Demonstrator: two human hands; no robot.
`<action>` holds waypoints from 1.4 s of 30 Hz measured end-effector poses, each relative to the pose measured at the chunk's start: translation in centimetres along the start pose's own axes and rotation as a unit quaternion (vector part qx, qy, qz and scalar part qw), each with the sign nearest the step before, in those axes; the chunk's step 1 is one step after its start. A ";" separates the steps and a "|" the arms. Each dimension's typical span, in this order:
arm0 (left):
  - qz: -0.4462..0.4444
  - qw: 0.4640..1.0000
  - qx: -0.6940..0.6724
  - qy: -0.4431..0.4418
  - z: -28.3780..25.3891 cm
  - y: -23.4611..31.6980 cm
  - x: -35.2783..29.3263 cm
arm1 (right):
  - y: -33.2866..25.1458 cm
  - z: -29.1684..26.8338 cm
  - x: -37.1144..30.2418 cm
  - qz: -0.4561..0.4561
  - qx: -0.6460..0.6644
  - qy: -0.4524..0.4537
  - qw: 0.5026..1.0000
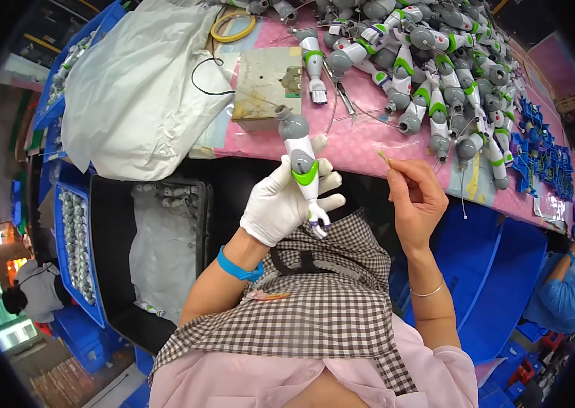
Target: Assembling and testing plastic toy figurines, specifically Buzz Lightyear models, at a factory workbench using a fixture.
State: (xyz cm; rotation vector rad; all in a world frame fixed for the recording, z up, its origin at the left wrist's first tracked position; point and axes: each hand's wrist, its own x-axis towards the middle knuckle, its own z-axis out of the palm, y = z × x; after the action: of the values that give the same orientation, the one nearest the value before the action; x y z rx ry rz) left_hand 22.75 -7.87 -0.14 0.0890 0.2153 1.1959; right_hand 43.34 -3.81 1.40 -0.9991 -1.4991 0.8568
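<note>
My left hand (pixel 267 212), in a white glove, holds a toy robot arm (pixel 299 151) in grey, white and bright green. Its round grey shoulder points away from me and its small white hand points toward me. A little to the right, my bare right hand (pixel 419 198) pinches a tiny yellow-green piece (pixel 383 157) between thumb and forefinger, too small to name. The two hands are apart, over the table's near edge. Beyond the held arm stands a grey box (pixel 255 85) with a cable, and another toy arm (pixel 313 66) lies beside it.
A large heap of toy arms (pixel 430 68) covers the pink table's far right, with small blue parts (pixel 539 153) beyond. White sheeting (pixel 144 88) and a yellow tape roll (pixel 233 37) lie left. Below are a black bin (pixel 114 272) and blue bins (pixel 461 265). A person (pixel 563 292) sits right.
</note>
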 end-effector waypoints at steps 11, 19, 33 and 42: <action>-0.017 0.992 -0.118 -0.030 0.9 0.4 0.9 | -0.7 0.8 -0.8 0.025 0.032 -0.044 0.998; 0.022 0.998 -0.006 0.066 1.7 -0.9 1.5 | -1.6 3.7 -0.8 -0.104 -0.051 -0.133 0.984; 0.055 0.985 0.095 0.130 3.2 -1.9 1.4 | -1.8 3.2 -0.9 -0.222 -0.123 -0.105 0.961; -0.004 0.945 0.278 0.174 3.9 -1.3 0.5 | -1.2 3.3 0.3 -0.215 -0.120 -0.086 0.965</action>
State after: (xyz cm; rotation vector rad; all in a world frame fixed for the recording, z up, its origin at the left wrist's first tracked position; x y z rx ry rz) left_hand 24.96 -7.73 3.35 0.3699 0.8624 1.1069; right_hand 39.91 -3.99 2.15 -0.7371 -1.9122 0.4653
